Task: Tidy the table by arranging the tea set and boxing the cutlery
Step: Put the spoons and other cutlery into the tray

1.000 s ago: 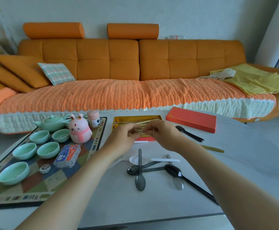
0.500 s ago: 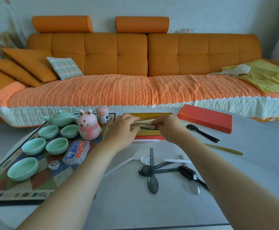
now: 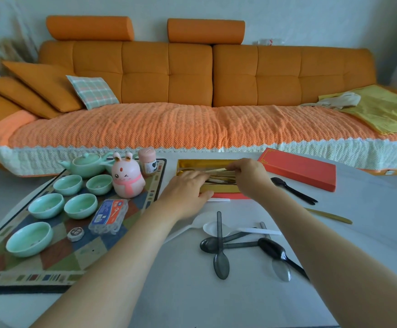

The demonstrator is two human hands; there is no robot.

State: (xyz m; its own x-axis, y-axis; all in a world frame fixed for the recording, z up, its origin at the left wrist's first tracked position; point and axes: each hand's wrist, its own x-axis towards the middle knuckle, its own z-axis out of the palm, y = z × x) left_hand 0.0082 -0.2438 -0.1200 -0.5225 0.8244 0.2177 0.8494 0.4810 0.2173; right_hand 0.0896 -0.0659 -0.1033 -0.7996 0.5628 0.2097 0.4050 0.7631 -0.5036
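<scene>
Near edge of desk (image 3: 216, 304): dark plastic spoons (image 3: 221, 247) piled loose. Beyond them, left hand (image 3: 188, 192) rests flat on the gold box (image 3: 192, 163) front edge; right hand (image 3: 247, 172) pinches gold cutlery (image 3: 221, 175) lying inside the box. Red lid (image 3: 299, 169) right. Teacups (image 3: 79, 205) and teapot (image 3: 86, 163) on mat, left.

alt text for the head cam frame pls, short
Both hands reach into an open gold-lined box on a white table, the left hand and right hand settling gold cutlery inside. Loose plastic spoons lie nearer; green teacups sit on a mat to the left.
</scene>
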